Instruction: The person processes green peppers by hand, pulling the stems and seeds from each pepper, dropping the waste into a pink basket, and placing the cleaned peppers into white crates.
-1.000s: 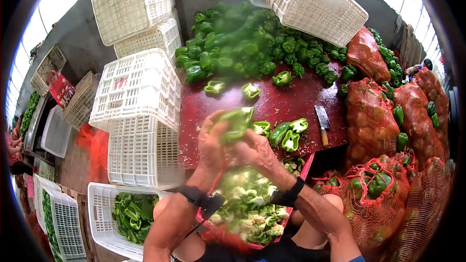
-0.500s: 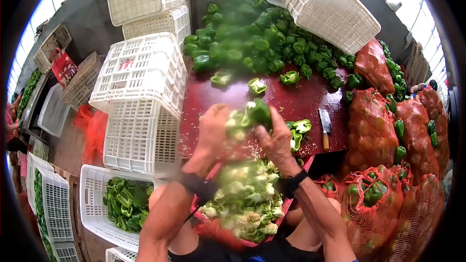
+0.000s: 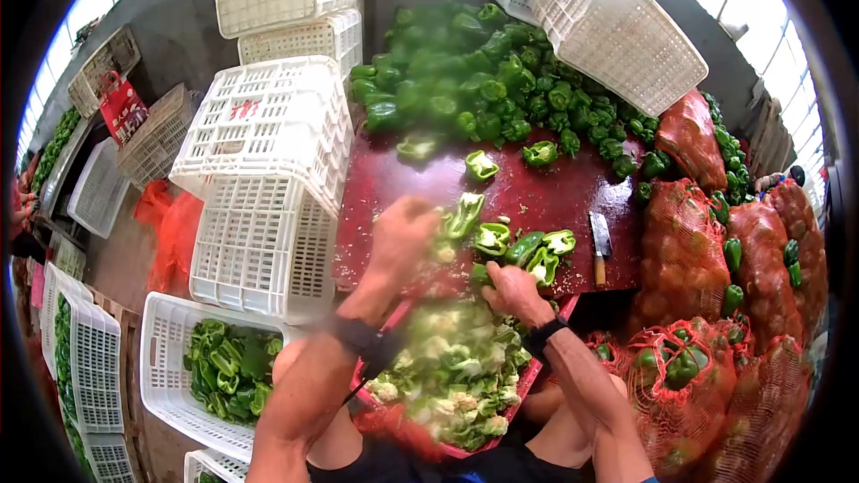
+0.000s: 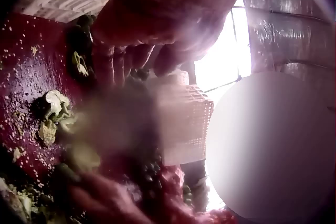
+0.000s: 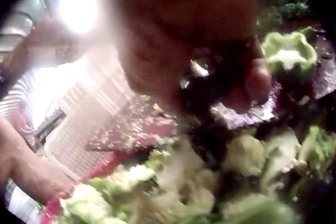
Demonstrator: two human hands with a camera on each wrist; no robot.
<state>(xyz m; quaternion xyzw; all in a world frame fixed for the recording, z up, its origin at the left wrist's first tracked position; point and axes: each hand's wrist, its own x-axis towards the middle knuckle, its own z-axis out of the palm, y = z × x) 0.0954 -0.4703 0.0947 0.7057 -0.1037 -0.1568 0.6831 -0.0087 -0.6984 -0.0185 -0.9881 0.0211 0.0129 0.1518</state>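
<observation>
My left hand [image 3: 403, 234] is motion-blurred over the dark red table [image 3: 537, 190], just left of a green pepper half [image 3: 463, 215]. Pale core bits [image 3: 443, 252] show by its fingers. In the left wrist view the fingers [image 4: 131, 58] curl down over a blurred green mass, and its grip is unclear. My right hand [image 3: 506, 290] sits at the table's near edge with its fingers curled round a small dark green pepper piece [image 3: 480, 275]. More cut pepper halves [image 3: 528, 250] lie just beyond it. Below both hands a red basin [image 3: 528, 380] holds pepper cores [image 3: 452, 367].
A knife [image 3: 599, 246] lies on the table at the right. A big pile of whole green peppers [image 3: 474, 80] fills the far side. White crates [image 3: 264, 139] stack at the left, and one on the floor [image 3: 170, 367] holds cut peppers. Red mesh bags [image 3: 684, 241] crowd the right.
The hands held one pepper together above the table edge and have since parted. A pepper half now lies on the table, and the right hand has dropped to the near edge.
</observation>
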